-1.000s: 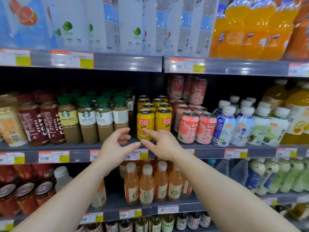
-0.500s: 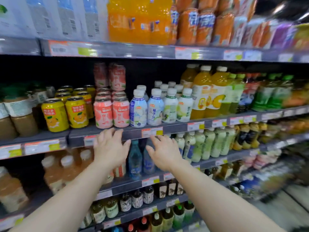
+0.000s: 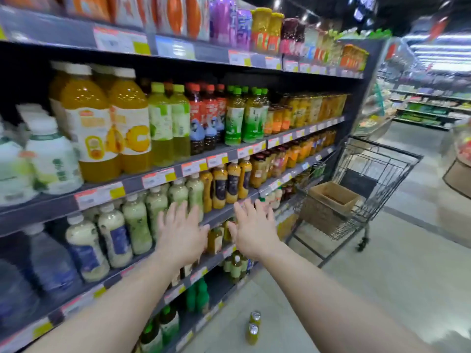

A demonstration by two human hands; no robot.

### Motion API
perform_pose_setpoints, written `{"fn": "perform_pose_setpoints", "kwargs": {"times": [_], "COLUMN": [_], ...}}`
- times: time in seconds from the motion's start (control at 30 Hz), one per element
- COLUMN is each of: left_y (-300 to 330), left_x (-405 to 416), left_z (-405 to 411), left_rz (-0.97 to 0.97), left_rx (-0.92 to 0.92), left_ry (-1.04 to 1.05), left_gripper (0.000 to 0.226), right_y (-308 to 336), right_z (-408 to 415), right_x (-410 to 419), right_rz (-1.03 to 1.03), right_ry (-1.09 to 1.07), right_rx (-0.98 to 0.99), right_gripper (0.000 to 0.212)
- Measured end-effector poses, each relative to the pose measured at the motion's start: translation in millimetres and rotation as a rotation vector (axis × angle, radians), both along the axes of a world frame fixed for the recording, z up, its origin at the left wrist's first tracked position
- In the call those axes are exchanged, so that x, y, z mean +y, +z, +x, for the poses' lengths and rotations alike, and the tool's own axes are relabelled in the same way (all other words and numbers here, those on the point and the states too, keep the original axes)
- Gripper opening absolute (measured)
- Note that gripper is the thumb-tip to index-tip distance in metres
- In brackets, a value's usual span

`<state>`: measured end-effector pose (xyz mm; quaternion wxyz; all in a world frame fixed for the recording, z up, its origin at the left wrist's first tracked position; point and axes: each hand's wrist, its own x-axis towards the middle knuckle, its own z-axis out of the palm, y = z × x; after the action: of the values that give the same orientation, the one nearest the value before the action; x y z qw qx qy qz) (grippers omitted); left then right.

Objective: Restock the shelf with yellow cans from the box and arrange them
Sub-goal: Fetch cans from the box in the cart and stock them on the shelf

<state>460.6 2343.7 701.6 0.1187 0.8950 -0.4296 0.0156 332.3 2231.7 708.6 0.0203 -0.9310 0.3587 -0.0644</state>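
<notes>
- The box is brown cardboard with its top open. It sits inside the shopping cart. I cannot see cans inside it from here.
- Two small yellow-green cans stand on the floor, well away from the cart and close to the bottom of the shelf. They are blurry, so I cannot tell if they are the task's cans.
- I think a full can is a bit heavy for its size, hard and smooth. It could slip or dent if dropped. The best place to hold it is around its round middle.
- The left hand is flat with its fingers spread. It holds nothing.
- The right hand is the same, spread wide with nothing in it. It is the hand nearer the cart.
- Both hands float in front of the shelf, to the left of the cart. I cannot tell if they touch the bottles there.
- The cart stands at the far end of the shelf, on the shiny floor.
- Next, I think the hands must go to the box in the cart.
</notes>
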Motion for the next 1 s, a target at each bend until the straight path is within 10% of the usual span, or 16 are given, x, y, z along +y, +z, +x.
{"fn": "perform_pose_setpoints", "kwargs": {"times": [0.53, 1.0], "left_y": [-4, -42], "left_x": [-420, -729], "left_z": [-134, -247], "left_rz": [-0.002, -0.026], "left_rx": [-0.006, 0.129], "left_ry": [-0.422, -0.296], "left_gripper": [0.064, 0.064], "right_y": [-10, -29], "right_z": [-164, -294], "right_x": [-351, -689], "right_rz": [0.064, 0.145], "right_ry": [-0.472, -0.425], "right_rx": [-0.032, -0.014], "right_gripper": [0.061, 0.062]}}
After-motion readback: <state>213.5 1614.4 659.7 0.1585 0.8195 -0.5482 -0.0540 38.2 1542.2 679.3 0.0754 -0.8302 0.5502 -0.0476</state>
